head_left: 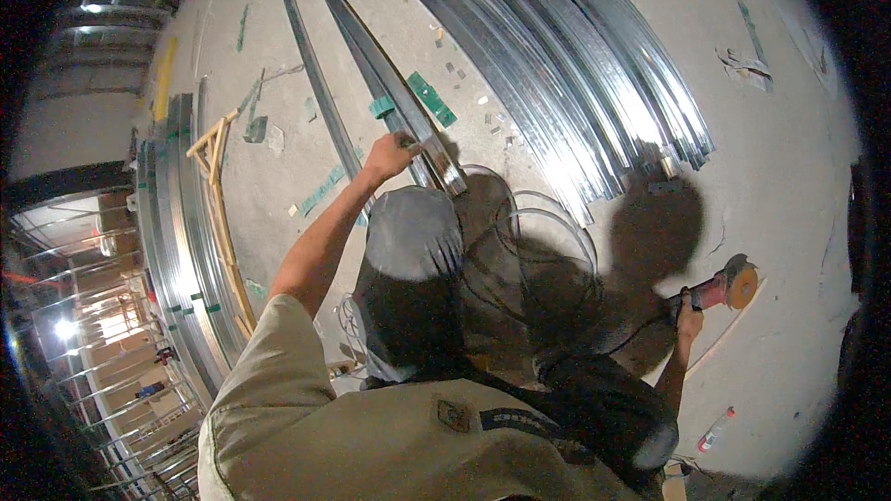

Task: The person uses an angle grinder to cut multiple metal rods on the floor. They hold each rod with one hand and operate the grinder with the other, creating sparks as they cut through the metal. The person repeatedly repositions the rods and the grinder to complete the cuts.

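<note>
My left hand [393,152] is closed on the near part of a long silver metal channel [445,172], one of a narrow bundle lying on the floor, with a small green piece [380,108] just beyond my fingers. My right hand [689,317] grips a red and black angle grinder [710,292] with an orange disc, held out at the right. A dark cord runs from the grinder toward my body. My knee, in dark trousers, is below the channel's end.
A wide stack of metal channels [538,56] lies ahead. Coiled cable [585,250] is beside my leg. More channels [178,223] and a wooden frame [220,153] lie at left, near scaffold-like metalwork [83,288]. Green scraps [432,100] and a bottle [716,429] are on the floor.
</note>
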{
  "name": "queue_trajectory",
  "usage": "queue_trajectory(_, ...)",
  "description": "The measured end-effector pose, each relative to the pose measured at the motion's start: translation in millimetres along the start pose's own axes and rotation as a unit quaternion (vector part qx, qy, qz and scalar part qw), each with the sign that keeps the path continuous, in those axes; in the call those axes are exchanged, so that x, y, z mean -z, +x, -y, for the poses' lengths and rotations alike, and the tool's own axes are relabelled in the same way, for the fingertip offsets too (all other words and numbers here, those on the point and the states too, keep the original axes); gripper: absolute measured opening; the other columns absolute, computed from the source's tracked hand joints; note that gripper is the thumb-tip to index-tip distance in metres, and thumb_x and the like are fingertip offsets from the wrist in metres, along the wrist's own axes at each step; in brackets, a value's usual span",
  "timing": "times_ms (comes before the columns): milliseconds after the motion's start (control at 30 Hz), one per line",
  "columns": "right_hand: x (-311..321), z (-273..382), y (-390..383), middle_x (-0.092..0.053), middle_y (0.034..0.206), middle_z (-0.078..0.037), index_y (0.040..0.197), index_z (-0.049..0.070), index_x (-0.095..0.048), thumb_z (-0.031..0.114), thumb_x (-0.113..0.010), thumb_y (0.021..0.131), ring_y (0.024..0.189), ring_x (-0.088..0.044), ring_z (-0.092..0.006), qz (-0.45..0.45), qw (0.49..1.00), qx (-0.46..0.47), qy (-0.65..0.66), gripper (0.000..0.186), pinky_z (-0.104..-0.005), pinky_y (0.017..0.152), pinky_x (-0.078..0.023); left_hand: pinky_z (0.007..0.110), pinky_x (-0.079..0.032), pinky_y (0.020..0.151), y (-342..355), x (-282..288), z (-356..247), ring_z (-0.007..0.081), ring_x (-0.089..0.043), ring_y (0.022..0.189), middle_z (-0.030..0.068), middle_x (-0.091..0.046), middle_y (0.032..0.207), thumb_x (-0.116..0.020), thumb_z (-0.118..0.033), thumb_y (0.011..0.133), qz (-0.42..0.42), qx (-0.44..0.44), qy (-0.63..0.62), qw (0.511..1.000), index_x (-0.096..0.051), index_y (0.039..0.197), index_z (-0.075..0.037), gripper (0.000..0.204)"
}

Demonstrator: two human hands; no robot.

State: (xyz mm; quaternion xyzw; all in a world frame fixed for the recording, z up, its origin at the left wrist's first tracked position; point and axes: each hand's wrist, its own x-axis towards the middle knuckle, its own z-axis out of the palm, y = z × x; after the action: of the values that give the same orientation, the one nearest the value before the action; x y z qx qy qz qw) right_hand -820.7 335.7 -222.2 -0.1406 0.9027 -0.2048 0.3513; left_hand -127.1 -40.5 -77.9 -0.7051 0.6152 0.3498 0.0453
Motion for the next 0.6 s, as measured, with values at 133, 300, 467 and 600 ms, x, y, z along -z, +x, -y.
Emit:
queue_trajectory(133,-6.2,18.7,-18.1,-0.071,0.073,-0.012,0.080,-0.003,-0.072,0.065,-0.069,0.085,0.071,-0.064,-0.0275,-0.045,0.992,-0.005,-0.118,0.069,-0.0441,0.071,-0.050,0.038,-0.059,0.070,14.8,-46.5,49.5,0.0224,-0.074,0.079,0.0184,-0.074,0.091,-0.069,-0.043,0.091,0.042,0.068,-0.033,0.996,-0.072,0.111,0.001,0.049)
queue_trajectory(300,0.6,-11.9,-16.9,-0.066,0.073,-0.011,0.080,-0.005,-0.070,0.061,-0.075,0.082,0.065,-0.060,-0.0229,-0.035,0.993,0.002,-0.114,0.066,-0.0396,0.063,-0.048,0.046,-0.058,0.079,30.9,-82.9,47.4,0.0360,-0.074,0.088,0.0238,-0.074,0.093,-0.063,-0.059,0.089,-0.014,0.037,0.031,0.999,-0.075,0.096,0.004,0.064)
queue_trajectory(467,20.6,-79.0,-18.8,-0.060,0.068,-0.005,0.079,-0.002,-0.064,0.050,-0.078,0.084,0.054,-0.055,-0.0179,0.055,0.983,0.046,-0.167,0.054,-0.0366,0.048,-0.043,0.045,-0.058,0.080,55.8,-103.0,49.2,0.0384,-0.074,0.085,0.0244,-0.073,0.084,-0.066,-0.052,0.088,-0.020,0.104,-0.026,0.994,-0.075,0.089,0.005,0.057)
queue_trajectory(600,37.5,-53.7,-71.0,-0.064,0.073,-0.004,0.097,-0.001,-0.065,0.028,-0.075,0.090,0.058,-0.061,-0.0148,0.153,0.983,0.025,-0.094,0.032,-0.0285,0.047,-0.045,0.044,-0.058,0.077,56.2,-96.6,49.1,0.0364,-0.074,0.077,0.0224,-0.073,0.079,-0.067,-0.045,0.085,-0.069,0.086,-0.079,0.991,-0.075,0.087,0.006,0.051)
